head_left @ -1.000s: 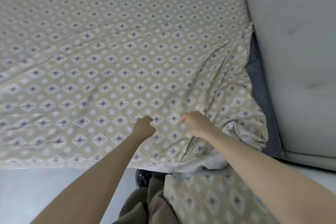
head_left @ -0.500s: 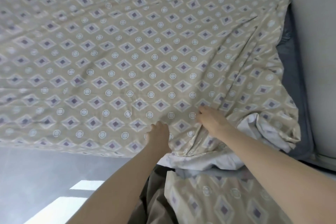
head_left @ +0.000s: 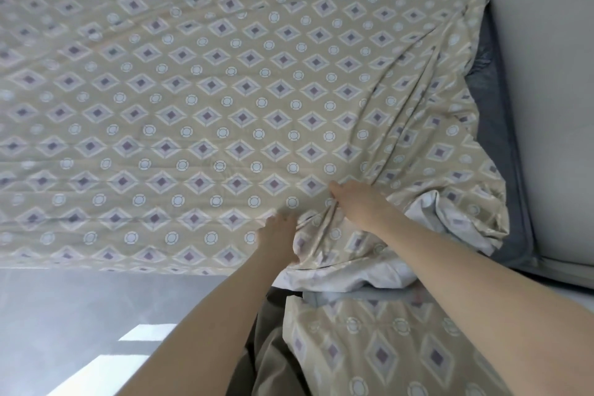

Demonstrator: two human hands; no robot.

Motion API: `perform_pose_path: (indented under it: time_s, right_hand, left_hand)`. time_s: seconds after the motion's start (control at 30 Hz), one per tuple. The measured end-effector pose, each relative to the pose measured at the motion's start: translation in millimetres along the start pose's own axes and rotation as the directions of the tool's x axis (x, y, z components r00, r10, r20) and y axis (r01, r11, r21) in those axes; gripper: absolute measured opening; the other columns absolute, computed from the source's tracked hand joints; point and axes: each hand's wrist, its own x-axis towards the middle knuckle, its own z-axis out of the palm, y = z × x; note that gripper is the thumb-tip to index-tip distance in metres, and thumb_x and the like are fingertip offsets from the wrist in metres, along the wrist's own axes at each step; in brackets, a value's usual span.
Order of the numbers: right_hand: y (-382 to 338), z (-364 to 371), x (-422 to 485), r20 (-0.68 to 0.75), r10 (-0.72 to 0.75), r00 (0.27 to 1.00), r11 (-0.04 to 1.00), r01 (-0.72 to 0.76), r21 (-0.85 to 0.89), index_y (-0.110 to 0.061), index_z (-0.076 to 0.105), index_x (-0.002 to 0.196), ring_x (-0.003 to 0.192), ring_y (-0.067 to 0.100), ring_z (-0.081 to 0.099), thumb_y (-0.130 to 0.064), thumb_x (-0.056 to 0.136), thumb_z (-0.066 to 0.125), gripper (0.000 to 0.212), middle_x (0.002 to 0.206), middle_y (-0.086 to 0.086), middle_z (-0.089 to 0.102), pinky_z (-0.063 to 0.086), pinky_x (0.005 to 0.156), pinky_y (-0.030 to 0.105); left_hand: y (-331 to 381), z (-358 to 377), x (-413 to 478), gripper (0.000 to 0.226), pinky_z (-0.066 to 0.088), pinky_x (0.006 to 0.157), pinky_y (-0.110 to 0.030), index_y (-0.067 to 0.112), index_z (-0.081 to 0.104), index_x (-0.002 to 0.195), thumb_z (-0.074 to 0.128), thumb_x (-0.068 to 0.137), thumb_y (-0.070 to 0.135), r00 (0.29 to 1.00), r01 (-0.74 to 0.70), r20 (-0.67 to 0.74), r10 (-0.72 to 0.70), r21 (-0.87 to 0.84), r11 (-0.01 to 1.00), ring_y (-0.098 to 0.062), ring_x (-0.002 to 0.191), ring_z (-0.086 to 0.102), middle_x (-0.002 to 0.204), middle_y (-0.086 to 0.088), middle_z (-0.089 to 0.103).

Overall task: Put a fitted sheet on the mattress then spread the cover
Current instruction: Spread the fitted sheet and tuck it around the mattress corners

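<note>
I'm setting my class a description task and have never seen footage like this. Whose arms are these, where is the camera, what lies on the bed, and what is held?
No machine: a person wears a wide-angle camera on the head, looking down at their own bare arms. A patterned cloth covers the bed, bunched at one corner, where the grey mattress edge shows beside a pale padded panel. The right hand grips its gathered folds; the left hand grips it alongside.

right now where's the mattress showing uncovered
In the head view the grey mattress shows as a strip on the right, between the bunched edge of the sheet and the padded panel, beyond the right hand.
</note>
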Motion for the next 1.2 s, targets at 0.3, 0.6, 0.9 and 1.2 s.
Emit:
perform_pose_path:
  time_s: [0.3, 0.6, 0.9, 1.2]
  right_hand:
    - [-6.2, 24.0, -8.2, -0.171, 0.033, 0.985, 0.990, -0.055, -0.127, -0.010, 0.044, 0.124, 0.106, 0.027, 0.054, -0.004, 0.093, 0.035, 0.033, 0.113, 0.008, 0.060, 0.033, 0.092, 0.038]
    - [5.6, 42.9, -10.9, -0.073, 0.156, 0.985, 0.986, -0.160, -0.056, -0.019, 0.052, 0.119, 0.105, 0.023, 0.056, -0.010, 0.094, 0.042, 0.029, 0.107, 0.002, 0.064, 0.034, 0.089, 0.036]
    - [4.9, 66.2, -8.4, 0.026, 0.149, 0.988, 0.989, -0.149, -0.015, -0.020, 0.062, 0.089, 0.089, 0.021, 0.059, -0.021, 0.093, 0.042, 0.020, 0.081, 0.000, 0.061, 0.034, 0.087, 0.038]
    - [1.8, 74.9, -9.9, 0.070, 0.128, 0.989, 0.991, -0.126, -0.036, -0.015, 0.067, 0.105, 0.105, 0.024, 0.055, -0.018, 0.095, 0.040, 0.029, 0.109, 0.003, 0.063, 0.038, 0.090, 0.036]
  left_hand:
    - [2.4, 8.1, -2.0, 0.022, 0.041, 0.074, -0.027, 0.006, 0.057, 0.115, 0.047, 0.096, 0.011, 0.994, 0.104, -0.017, -0.111, -0.234, 0.967, -0.027, 0.110, 0.057, 0.117, -0.012, 0.058]
    - [6.2, 9.0, -3.8, 0.026, 0.041, 0.088, -0.028, 0.008, 0.062, 0.115, 0.050, 0.097, 0.023, 0.993, 0.019, 0.115, 0.018, -0.311, 0.950, -0.027, 0.113, 0.055, 0.121, -0.011, 0.060]
    - [4.5, 38.0, 0.1, 0.017, 0.047, 0.060, -0.027, 0.013, 0.051, 0.076, 0.051, 0.085, -0.002, 0.962, 0.070, 0.270, 0.030, -0.354, 0.933, -0.025, 0.073, 0.059, 0.078, -0.007, 0.054]
    - [15.8, 40.8, -3.2, 0.020, 0.045, 0.080, -0.028, 0.008, 0.058, 0.080, 0.050, 0.095, 0.019, 0.974, 0.028, 0.218, 0.053, -0.354, 0.935, -0.027, 0.098, 0.059, 0.102, -0.013, 0.064]
